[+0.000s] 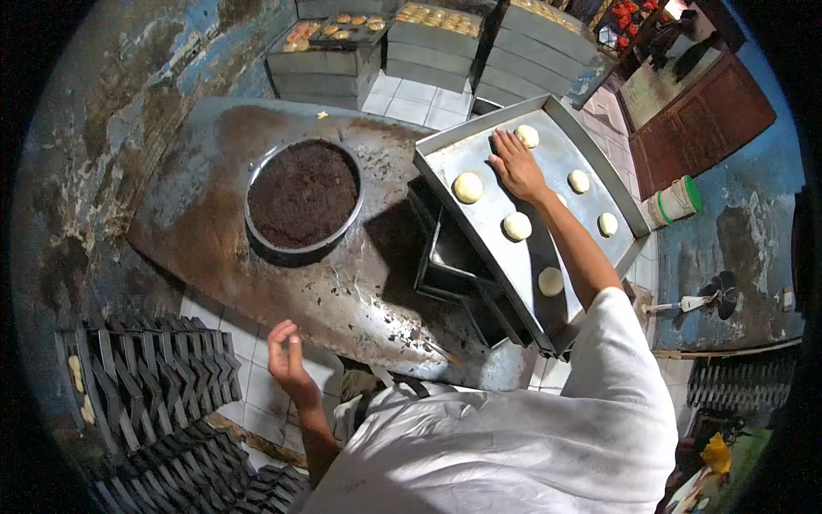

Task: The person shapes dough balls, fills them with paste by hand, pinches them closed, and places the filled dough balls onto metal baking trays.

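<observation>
My right hand [519, 168] reaches over a large metal baking tray [555, 156], its fingers stretched out beside a pale dough ball [527, 136]. Several other round dough balls [468, 188] lie spaced apart on the tray; my forearm partly covers one. The tray rests tilted in view on a stack of dark metal trays [458, 248]. My left hand [289, 360] hangs near the table's front edge, its fingers loosely bent and apart from the thumb, with nothing seen in it. Left of the tray, a round metal bowl [360, 193] holds dark brown crumbly filling [302, 193].
Crumbs and a thin stick-like tool [441, 350] lie on the worn metal table [205, 188]. Stacked trays with buns [437, 19] stand behind it. Stacked dark metal trays [158, 385] are on the floor at left. A white bucket with green [676, 200] stands at right.
</observation>
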### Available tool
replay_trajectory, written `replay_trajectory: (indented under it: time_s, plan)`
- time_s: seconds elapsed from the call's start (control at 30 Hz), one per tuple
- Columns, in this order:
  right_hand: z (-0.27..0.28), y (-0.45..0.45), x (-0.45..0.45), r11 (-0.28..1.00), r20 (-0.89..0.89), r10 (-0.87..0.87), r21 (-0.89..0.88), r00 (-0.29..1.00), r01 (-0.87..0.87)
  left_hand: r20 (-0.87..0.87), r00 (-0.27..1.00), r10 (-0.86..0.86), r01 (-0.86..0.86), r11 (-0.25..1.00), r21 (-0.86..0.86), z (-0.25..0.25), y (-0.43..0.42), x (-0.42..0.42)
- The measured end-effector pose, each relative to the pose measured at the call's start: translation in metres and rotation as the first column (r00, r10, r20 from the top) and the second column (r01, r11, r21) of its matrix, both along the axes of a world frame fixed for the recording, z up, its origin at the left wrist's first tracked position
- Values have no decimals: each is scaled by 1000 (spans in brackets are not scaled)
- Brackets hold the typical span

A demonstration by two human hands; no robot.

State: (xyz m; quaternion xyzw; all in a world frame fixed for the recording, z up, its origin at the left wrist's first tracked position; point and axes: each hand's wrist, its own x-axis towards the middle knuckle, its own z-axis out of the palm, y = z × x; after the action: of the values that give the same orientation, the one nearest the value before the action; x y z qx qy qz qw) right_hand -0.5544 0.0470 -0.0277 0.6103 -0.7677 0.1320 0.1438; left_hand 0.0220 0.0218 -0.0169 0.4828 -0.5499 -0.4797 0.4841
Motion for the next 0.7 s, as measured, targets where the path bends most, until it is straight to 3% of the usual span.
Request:
replay_trajectory:
  time_s: [0.07,0.1,0.13,0.17,0.23,0.27,0.3,0.37,0.43,0.5,0.57,0.63,0.7]
  plan:
    - [4,-7,-10,998,24,9,-60,1000,-7,-24,999,-45,45,999,13,10,7,-10]
    - [26,-1,-6,997,366,-55,-22,929,68,-39,997,-64,64,998,4,10,9,-11]
    - [42,0,-8,992,655,-113,32,747,122,-42,997,-65,65,998,-3,9,7,-12]
    - [49,-5,-16,962,413,-142,-159,900,224,-69,995,-74,74,997,-3,9,4,-17]
    - [51,6,-25,900,9,-342,-285,940,330,-84,992,-97,98,995,9,9,9,-20]
    - [46,7,-36,906,-34,-408,-138,913,400,-93,988,-125,123,992,-18,16,5,-30]
    - [45,11,-43,906,-39,-409,-138,912,400,-105,984,-144,140,989,-42,21,3,-41]
    - [45,9,-57,870,187,-483,-5,856,492,-135,968,-211,202,976,-77,27,1,-58]
    - [47,8,-68,873,499,-422,-3,757,489,-146,950,-275,259,958,-120,35,-3,-72]
    - [85,32,-38,971,880,-62,-56,471,232,-216,896,-388,379,922,-80,46,2,-92]
    - [132,58,45,978,964,73,-120,255,173,-278,842,-462,474,880,-28,58,5,-121]
    - [156,86,103,996,995,89,-90,32,27,-388,766,-512,549,835,-19,84,17,-157]
    - [170,109,173,992,983,112,-102,-144,73,-545,616,-569,662,749,-33,99,25,-183]
